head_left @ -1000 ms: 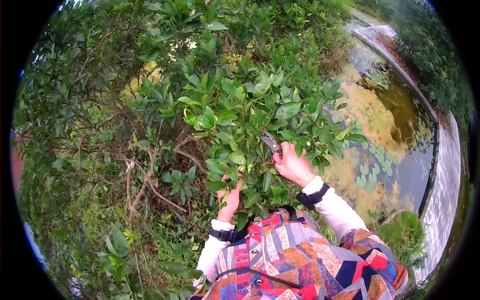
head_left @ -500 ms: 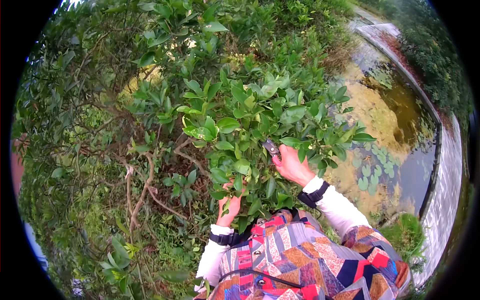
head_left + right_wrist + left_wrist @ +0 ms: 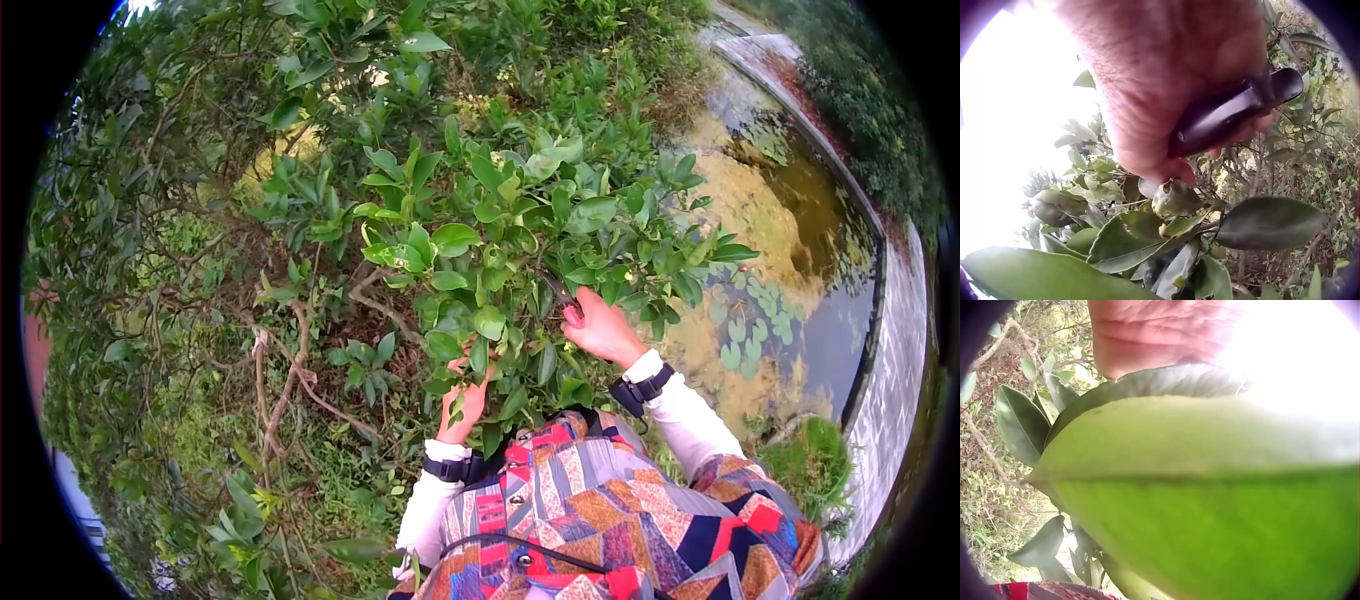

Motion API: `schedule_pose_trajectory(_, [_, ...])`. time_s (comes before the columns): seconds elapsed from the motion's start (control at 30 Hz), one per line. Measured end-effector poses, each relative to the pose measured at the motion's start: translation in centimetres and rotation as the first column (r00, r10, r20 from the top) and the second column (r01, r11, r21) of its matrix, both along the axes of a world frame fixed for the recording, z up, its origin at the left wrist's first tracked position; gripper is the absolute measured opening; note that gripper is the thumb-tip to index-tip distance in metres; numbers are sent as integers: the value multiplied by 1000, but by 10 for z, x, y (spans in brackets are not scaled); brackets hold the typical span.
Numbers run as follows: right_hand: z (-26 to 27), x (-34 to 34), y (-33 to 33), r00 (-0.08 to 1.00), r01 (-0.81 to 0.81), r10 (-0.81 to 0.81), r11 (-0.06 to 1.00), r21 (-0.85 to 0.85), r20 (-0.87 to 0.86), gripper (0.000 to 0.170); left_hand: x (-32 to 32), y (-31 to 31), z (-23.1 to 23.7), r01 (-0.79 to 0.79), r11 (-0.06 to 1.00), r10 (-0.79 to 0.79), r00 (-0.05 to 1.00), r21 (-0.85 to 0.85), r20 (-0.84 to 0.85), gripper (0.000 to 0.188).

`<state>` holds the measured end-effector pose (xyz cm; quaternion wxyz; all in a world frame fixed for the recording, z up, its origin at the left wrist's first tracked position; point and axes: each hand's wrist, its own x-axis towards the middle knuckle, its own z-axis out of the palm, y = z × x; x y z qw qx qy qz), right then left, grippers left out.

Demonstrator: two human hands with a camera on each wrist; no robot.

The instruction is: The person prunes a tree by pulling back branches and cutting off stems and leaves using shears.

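My right hand (image 3: pixel 606 330) grips a pair of pruning shears (image 3: pixel 572 316) by its red handles, the dark blades reaching in among the leaves of a bushy green branch (image 3: pixel 520 240). In the right wrist view the glossy handle (image 3: pixel 1229 119) sticks out of the curled fingers, above a small green fruit (image 3: pixel 1174 200) and a broad leaf (image 3: pixel 1269 223). Lower and to the left, my left hand (image 3: pixel 464 408) reaches up into the same foliage, its fingers partly covered by leaves. A large leaf (image 3: pixel 1197 519) fills the left wrist view, so what those fingers hold is hidden.
Bare, crooked branches (image 3: pixel 300 350) spread to the left. On the right lies a pond with lily pads (image 3: pixel 745 340), bordered by a pale stone edge (image 3: pixel 900 330). A grassy clump (image 3: pixel 808 465) grows beside the patchwork garment (image 3: pixel 620 500).
The right hand and shears have moved slightly right and down, and the blades now lie deeper behind leaves. The left hand has shifted slightly to the right, still among the leaves.
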<state>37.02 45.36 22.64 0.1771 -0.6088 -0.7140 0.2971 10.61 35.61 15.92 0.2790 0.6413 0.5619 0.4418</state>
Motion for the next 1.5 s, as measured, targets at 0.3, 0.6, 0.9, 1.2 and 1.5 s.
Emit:
schedule_pose_trajectory(0.3, [-4, 8, -25, 951, -262, 209, 935, 239, 226, 33, 1, 5, 2, -49, 997, 59, 974, -53, 221, 16])
schedule_pose_trajectory(0.6, [2, 20, -29, 953, -259, 217, 947, 191, 212, 31, 0, 7, 6, 24, 999, -15, 976, -39, 217, 17])
schedule_pose_trajectory(0.9, [-3, 6, -12, 970, -139, 105, 979, 148, 220, 35, 3, 3, -11, -95, 995, 101, 951, -36, 293, 18])
schedule_pose_trajectory(1.2, [3, -7, -6, 916, -276, 153, 911, 306, 370, 33, 6, 6, -19, 175, 967, 50, 583, -185, 811, 31])
schedule_pose_trajectory(1.5, [2, -11, -5, 913, -282, 141, 895, 344, 382, 33, 7, 2, -38, 239, 962, -50, 630, -132, 775, 30])
